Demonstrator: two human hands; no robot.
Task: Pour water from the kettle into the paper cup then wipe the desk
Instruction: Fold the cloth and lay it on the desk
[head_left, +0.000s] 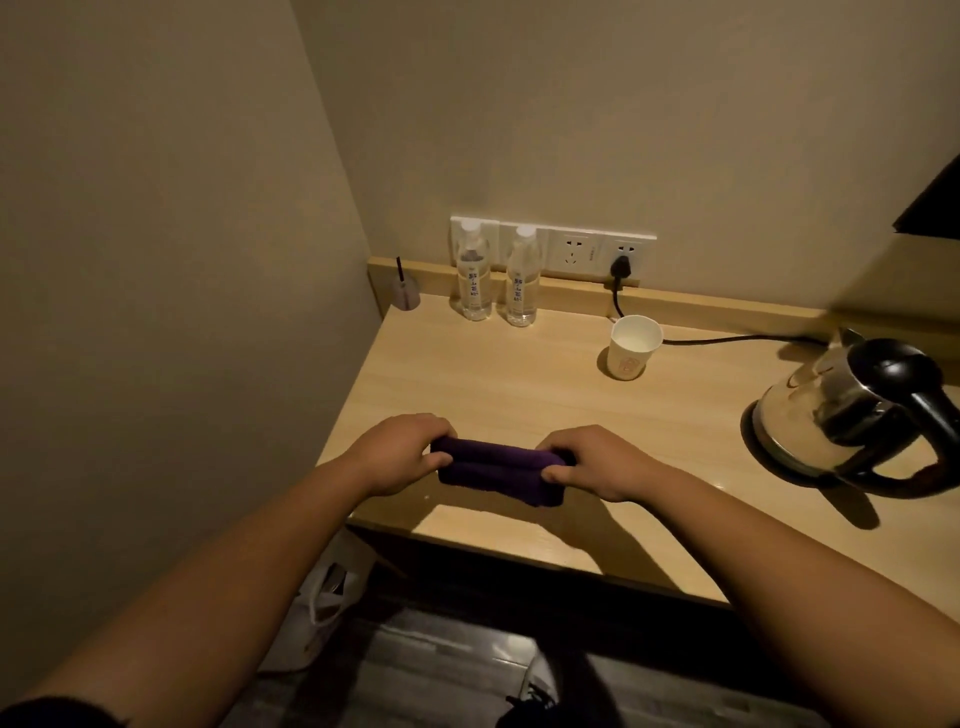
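A pale wood surface (519, 395) fills a dim corner, with a steel kettle (852, 410) parked on its base at the right edge, its cord running back to a wall socket (623, 254). Behind, two sealed water bottles (474, 280) stand side by side against the wall strip, well apart from the kettle. A white paper cup (635, 347) sits upright between bottles and kettle; something pale shows inside, though whether it holds water cannot be told. Near the front edge, a folded purple cloth (498, 470) lies on the wood, gripped at both ends: the left hand (400, 452) has its grip closed over one end, thumb tucked beneath the fingers, and the right hand (597, 462) pinches the other the same way. With the kettle set down and both hands on the cloth, the pouring step looks finished and the wiping step is in hand. The next move likely calls for pressing the cloth flat and sweeping it across the wood, steering wide of the cup and cord so nothing tips.
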